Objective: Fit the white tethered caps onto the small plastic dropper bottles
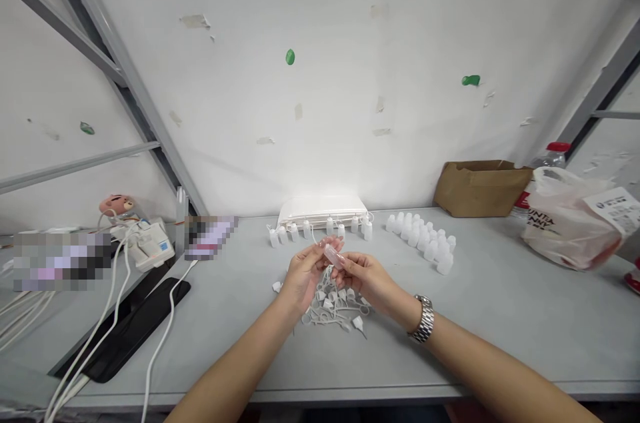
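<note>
My left hand (301,274) and my right hand (367,278) meet above the middle of the grey table (500,316). Together they hold a small translucent bottle (332,254), tilted, its tip between the left fingertips and its body in the right fingers. A steel watch (424,319) is on my right wrist. Beneath the hands lies a loose pile of small white caps with tethers (334,309). Behind them stands a row of small capped bottles (320,229). To the right is a cluster of small white bottles (423,238).
A white stack of bags (323,209) lies against the wall. A brown paper bag (479,187), a plastic shopping bag (570,219) and a red-capped water bottle (553,155) sit at the right. At the left are a black phone (127,329), white cables (100,336) and a power strip (147,244).
</note>
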The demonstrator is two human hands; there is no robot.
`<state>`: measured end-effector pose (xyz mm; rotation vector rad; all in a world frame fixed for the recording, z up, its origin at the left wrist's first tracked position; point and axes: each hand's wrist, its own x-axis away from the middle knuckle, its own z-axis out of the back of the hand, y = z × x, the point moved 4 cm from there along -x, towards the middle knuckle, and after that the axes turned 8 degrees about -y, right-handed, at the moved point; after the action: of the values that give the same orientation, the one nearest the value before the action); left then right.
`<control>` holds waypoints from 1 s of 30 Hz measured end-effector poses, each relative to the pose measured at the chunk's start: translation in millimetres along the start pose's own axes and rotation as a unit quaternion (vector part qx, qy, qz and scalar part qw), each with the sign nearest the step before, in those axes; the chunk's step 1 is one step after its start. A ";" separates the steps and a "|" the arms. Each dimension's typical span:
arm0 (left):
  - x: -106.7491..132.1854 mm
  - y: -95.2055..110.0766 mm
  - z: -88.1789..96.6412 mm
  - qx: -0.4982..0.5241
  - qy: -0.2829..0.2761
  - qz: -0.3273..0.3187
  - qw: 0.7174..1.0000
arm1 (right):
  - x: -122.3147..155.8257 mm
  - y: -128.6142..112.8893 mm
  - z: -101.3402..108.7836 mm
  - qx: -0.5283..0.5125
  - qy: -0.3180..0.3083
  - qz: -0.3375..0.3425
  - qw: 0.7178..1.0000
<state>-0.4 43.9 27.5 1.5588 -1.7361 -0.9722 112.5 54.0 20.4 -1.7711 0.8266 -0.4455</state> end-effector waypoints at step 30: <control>-2.7 -3.3 0.2 0.025 -0.032 0.003 0.999 | 1.5 -12.7 6.2 0.087 0.024 0.003 0.996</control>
<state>1.6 46.5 24.8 1.5669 -1.8214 -0.9933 121.6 59.3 30.0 -1.6015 0.8017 -0.5423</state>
